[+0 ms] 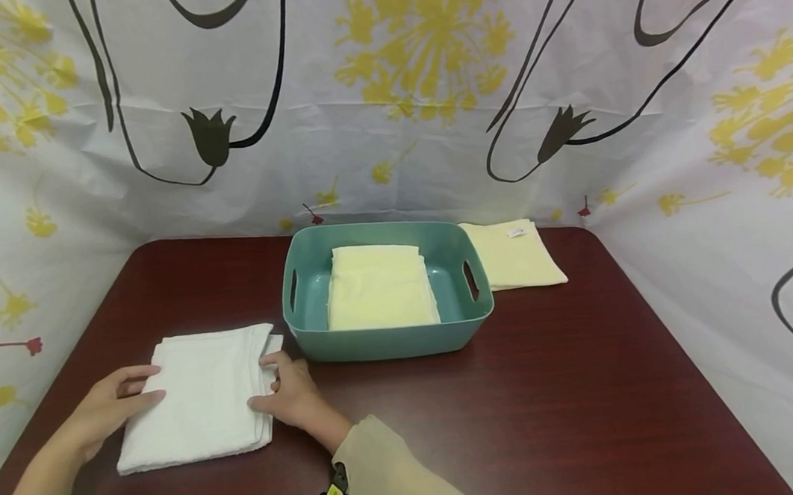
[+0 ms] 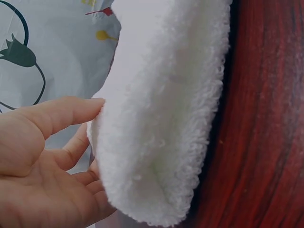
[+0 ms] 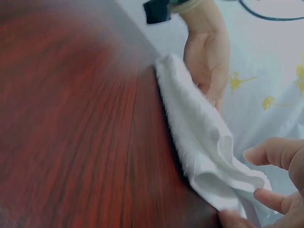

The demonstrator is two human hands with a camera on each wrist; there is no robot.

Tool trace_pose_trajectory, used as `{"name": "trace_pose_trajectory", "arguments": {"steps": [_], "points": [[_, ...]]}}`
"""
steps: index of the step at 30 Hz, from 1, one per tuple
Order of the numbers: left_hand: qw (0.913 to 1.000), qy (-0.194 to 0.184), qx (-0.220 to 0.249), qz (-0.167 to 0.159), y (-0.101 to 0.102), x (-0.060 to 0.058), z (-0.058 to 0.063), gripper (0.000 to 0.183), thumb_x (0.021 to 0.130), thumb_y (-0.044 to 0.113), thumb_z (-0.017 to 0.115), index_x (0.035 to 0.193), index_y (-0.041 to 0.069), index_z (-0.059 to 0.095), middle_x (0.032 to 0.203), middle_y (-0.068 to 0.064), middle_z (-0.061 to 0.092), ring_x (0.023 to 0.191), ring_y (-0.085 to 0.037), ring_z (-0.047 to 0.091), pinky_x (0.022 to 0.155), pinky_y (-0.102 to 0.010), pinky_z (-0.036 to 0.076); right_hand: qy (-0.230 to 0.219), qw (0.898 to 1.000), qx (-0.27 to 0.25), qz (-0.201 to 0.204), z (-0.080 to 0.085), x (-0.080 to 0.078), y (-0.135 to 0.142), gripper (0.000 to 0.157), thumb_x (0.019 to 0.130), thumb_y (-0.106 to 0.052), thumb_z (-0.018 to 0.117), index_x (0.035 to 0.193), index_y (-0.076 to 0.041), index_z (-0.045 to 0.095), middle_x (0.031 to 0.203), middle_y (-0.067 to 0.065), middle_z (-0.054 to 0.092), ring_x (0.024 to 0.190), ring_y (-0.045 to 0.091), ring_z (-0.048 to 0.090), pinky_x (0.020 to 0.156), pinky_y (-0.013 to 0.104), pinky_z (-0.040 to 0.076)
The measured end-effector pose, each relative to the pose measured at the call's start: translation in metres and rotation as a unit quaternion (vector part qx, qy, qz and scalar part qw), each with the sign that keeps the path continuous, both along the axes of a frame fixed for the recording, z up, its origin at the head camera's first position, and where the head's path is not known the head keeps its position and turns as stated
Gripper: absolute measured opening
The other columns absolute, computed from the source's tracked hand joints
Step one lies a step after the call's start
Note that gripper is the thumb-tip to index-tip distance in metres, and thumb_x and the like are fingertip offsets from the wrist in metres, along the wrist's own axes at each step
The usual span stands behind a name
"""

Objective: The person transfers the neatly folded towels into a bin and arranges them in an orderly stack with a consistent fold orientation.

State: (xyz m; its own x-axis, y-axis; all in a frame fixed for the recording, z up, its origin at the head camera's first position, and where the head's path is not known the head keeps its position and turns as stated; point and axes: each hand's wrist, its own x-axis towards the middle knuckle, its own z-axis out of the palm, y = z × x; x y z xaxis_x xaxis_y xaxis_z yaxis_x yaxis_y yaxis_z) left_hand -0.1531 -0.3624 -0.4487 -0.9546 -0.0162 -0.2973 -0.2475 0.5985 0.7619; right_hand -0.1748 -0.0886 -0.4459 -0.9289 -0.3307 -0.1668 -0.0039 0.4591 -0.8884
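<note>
A folded white terry towel [image 1: 199,396] lies on the table at the left, its layers showing along its right and front edges. My left hand [image 1: 112,404] rests at its left side, thumb and index fingertips on the cloth; in the left wrist view the thumb [image 2: 71,114] touches the towel's [image 2: 156,118] edge with the fingers fairly straight beside it. At the right side, my right hand [image 1: 293,391] touches the layered edge with spread fingers. In the right wrist view its thumb [image 3: 273,154] stands apart from the towel [image 3: 194,128] while fingertips meet the folds.
A teal basket [image 1: 388,343] with handle holes stands at the back middle, holding folded pale yellow cloth [image 1: 380,289]. Another pale yellow cloth [image 1: 518,256] with a white tag lies behind its right side. The dark red-brown table [image 1: 546,404] meets a patterned white curtain [image 1: 393,180].
</note>
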Motion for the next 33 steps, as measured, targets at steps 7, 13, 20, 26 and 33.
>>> {"name": "trace_pose_trajectory", "arguments": {"steps": [7, 13, 20, 26, 33], "points": [[1.0, 0.001, 0.007, 0.003, 0.002, 0.001, 0.0, 0.066, 0.089, 0.027, 0.061, 0.131, -0.013, 0.03, 0.125, -0.04, 0.033, 0.111, -0.047, 0.034, 0.078, -0.044, 0.046, 0.01, 1.0, -0.003, -0.003, 0.002, 0.001, 0.0, 0.046, 0.07, -0.014, 0.074, 0.112, -0.015, 0.056, 0.1, 0.003, 0.044, 0.089, 0.011, 0.044, 0.072, 0.021, 0.041], [0.9998, 0.005, 0.016, 0.011, 0.009, 0.002, 0.001, 0.065, 0.088, 0.025, 0.062, 0.131, -0.013, 0.031, 0.124, -0.038, 0.036, 0.104, -0.038, 0.043, 0.069, -0.028, 0.048, -0.024, 0.998, -0.054, 0.0, -0.003, -0.003, -0.002, 0.046, 0.074, -0.009, 0.073, 0.115, -0.01, 0.051, 0.102, 0.004, 0.047, 0.089, 0.012, 0.054, 0.068, 0.019, 0.045], [0.9984, 0.023, 0.046, 0.023, 0.018, 0.004, -0.002, 0.06, 0.088, 0.021, 0.062, 0.13, -0.012, 0.033, 0.122, -0.035, 0.039, 0.085, -0.009, 0.05, 0.066, -0.028, 0.049, -0.051, 0.989, -0.138, 0.006, -0.008, -0.001, -0.005, 0.059, 0.075, -0.002, 0.071, 0.125, -0.011, 0.041, 0.085, 0.002, 0.056, 0.073, 0.007, 0.056, 0.063, 0.021, 0.046], [0.9958, 0.027, 0.075, 0.045, 0.023, 0.007, -0.005, 0.055, 0.088, 0.014, 0.062, 0.128, -0.012, 0.034, 0.115, -0.028, 0.044, 0.081, -0.009, 0.053, 0.065, -0.029, 0.05, -0.057, 0.986, -0.156, 0.007, -0.012, 0.0, -0.004, 0.061, 0.077, 0.001, 0.068, 0.129, -0.013, 0.039, 0.09, 0.005, 0.058, 0.078, 0.009, 0.057, 0.066, 0.022, 0.046], [0.9941, 0.041, 0.071, 0.072, 0.026, 0.011, -0.004, 0.052, 0.089, 0.013, 0.06, 0.128, -0.009, 0.035, 0.111, -0.023, 0.047, 0.079, -0.003, 0.051, 0.064, -0.025, 0.049, -0.039, 0.989, -0.14, 0.017, -0.011, 0.001, -0.002, 0.064, 0.078, -0.002, 0.068, 0.132, -0.013, 0.035, 0.094, 0.004, 0.056, 0.083, 0.008, 0.056, 0.069, 0.021, 0.045]]}}
